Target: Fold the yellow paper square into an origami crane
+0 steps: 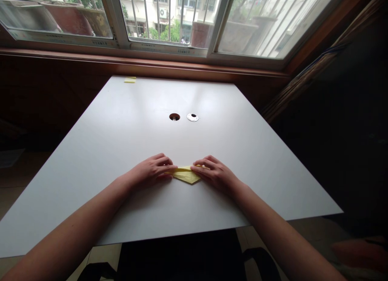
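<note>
One folded yellow paper is pinched between the fingers of left hand and right hand, towards the near edge of the worktop.

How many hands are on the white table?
2: the left hand is at the left end of the folded yellow paper, and the right hand is at its right end. Some fingers are partly hidden.
</note>
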`<control>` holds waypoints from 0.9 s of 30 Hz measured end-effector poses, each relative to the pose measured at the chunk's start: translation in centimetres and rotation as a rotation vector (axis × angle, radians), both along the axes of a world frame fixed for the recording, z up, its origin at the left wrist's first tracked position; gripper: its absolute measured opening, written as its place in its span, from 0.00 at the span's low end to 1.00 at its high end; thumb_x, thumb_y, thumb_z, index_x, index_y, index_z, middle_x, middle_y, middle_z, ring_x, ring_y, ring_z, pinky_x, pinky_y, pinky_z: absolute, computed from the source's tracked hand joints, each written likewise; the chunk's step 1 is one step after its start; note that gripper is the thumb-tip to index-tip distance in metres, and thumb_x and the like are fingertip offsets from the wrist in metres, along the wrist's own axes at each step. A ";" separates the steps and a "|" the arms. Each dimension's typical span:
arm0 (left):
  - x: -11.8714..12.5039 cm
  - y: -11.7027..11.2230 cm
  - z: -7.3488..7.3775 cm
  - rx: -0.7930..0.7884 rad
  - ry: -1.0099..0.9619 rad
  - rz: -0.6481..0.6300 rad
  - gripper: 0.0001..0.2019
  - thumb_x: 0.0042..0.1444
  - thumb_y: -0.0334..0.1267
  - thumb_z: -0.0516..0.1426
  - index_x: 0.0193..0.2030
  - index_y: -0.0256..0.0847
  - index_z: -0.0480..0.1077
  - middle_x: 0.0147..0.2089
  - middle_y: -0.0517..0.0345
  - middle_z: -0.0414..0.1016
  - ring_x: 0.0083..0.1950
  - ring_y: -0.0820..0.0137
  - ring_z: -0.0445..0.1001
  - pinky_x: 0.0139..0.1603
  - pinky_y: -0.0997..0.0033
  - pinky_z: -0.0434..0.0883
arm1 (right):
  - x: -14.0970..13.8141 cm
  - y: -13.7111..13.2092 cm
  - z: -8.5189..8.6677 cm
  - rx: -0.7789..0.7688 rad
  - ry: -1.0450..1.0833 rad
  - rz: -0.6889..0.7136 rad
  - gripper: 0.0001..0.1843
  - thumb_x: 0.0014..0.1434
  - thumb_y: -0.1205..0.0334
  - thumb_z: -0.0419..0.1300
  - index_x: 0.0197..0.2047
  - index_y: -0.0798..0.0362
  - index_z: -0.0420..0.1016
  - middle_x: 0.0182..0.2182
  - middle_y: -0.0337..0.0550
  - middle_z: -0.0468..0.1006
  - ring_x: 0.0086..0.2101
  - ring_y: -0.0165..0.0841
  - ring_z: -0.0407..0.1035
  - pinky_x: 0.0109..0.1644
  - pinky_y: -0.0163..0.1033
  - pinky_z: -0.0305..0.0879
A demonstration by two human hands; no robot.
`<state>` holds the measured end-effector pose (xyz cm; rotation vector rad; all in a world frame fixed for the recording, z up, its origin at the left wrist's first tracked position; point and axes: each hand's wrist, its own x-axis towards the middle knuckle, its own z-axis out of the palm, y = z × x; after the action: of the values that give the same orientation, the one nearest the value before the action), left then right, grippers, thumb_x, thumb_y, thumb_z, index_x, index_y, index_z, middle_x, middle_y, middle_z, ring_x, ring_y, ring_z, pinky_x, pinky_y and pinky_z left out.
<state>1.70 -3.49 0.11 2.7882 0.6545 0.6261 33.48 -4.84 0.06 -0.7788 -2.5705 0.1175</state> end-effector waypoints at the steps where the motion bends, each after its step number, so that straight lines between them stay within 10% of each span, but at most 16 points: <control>1: 0.3 -0.1 0.0 0.020 0.008 -0.001 0.18 0.67 0.39 0.55 0.62 0.43 0.68 0.49 0.47 0.73 0.48 0.64 0.69 0.50 0.64 0.73 | 0.0 0.0 0.0 -0.002 0.002 -0.005 0.19 0.67 0.66 0.58 0.60 0.46 0.72 0.50 0.45 0.78 0.44 0.37 0.67 0.48 0.45 0.73; 13: 1.8 -1.0 -0.1 0.122 0.079 -0.024 0.17 0.68 0.36 0.52 0.61 0.38 0.68 0.47 0.46 0.70 0.44 0.65 0.69 0.45 0.66 0.73 | 0.2 -0.1 -0.3 0.052 0.051 -0.182 0.20 0.67 0.66 0.57 0.62 0.48 0.70 0.51 0.48 0.77 0.47 0.40 0.67 0.52 0.48 0.70; 27: 1.4 -0.8 -0.6 -0.026 -0.075 -0.043 0.15 0.68 0.35 0.53 0.58 0.44 0.73 0.44 0.49 0.71 0.43 0.69 0.69 0.45 0.70 0.72 | -1.2 -1.1 0.5 0.049 -0.143 -0.058 0.21 0.68 0.56 0.58 0.63 0.45 0.70 0.57 0.44 0.76 0.53 0.43 0.63 0.56 0.51 0.61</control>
<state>3.07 -4.31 -0.45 2.7325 0.5816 0.7042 32.27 -5.92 0.51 -0.8717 -2.6706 -0.0199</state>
